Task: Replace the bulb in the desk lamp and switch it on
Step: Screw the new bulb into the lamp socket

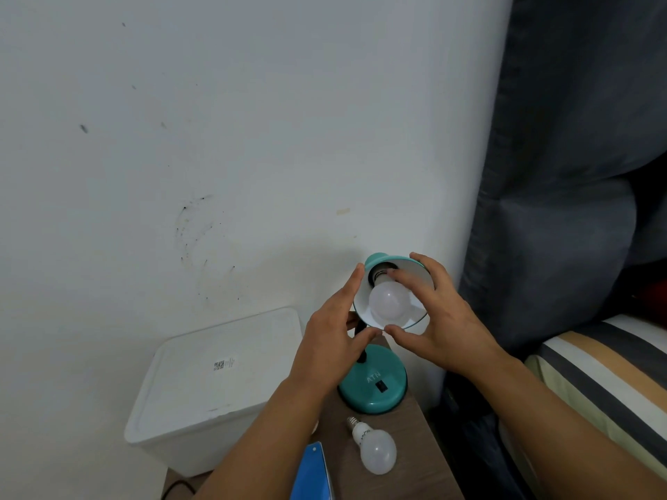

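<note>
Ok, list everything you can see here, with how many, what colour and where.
desk lamp: one, teal, on the wooden table by the wall, shade tilted toward the camera
bulb in the lamp: one, white, inside the shade
spare bulb: one, white, lying on the table in front of the lamp base
table: one, brown wood, bottom centre
storage box: one, white, lid on, left of the table
blue object: one, at the table's near edge
curtain: one, dark grey, right
striped bedding: lower right
left hand: on the shade's left rim
right hand: fingers round the bulb in the lamp
</note>
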### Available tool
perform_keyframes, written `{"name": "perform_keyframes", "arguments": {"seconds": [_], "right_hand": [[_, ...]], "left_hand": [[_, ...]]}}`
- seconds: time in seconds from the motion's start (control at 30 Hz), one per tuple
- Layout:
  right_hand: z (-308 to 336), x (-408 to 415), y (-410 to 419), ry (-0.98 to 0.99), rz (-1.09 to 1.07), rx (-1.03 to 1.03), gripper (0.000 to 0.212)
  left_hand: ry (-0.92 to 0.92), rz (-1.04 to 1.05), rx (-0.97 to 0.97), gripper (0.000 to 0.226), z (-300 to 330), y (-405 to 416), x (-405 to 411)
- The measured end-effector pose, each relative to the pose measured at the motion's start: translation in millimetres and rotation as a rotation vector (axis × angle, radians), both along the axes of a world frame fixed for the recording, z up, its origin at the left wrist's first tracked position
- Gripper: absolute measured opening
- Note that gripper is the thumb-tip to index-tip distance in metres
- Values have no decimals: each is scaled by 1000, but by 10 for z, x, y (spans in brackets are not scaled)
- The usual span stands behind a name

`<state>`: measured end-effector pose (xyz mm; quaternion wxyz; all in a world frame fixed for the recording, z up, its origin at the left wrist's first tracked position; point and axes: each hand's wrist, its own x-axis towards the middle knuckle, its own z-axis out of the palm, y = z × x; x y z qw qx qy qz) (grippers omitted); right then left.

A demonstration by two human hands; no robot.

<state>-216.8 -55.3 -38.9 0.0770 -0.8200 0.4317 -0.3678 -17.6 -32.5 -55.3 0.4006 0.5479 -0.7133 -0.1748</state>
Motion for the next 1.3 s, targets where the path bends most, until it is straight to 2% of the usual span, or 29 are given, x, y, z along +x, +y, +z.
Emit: {"name": "perform_keyframes", "arguments": {"seconds": [0.13,0.27,0.37,0.43,0.53,0.7,0.87,1.03,1.2,1.3], "right_hand": [[-22,2,-11,-2,-66,1,68],[6,13,-15,-27,-55,5,75],[10,-10,-23,30,-6,20,81],[-12,-14,-28,43,-40,7,72],[-18,2,-21,-40,-85,28,67],[1,8,-4,-30,4,48,82],[-66,-24,-26,-10,-33,29,68],[-23,-1,-16,-48,18,55,84],[-60,-14,-15,-13,-27,54,67],[-52,11,2,-33,-58,77,70]], "left_hand": [[-12,4,-3,104,-10,-7,-1],[-4,4,-9,100,-3,-4,-19],[0,6,-11,101,-2,-10,-8],[0,5,-12,103,-6,-8,-8],[-5,4,-17,102,-14,2,-19],[8,5,-17,101,-33,12,-15],[-6,3,-30,105,-35,7,-22],[15,-5,-16,99,-18,19,-28],[-4,0,-16,102,-20,20,-25],[-1,6,-25,104,-30,18,-36]]}}
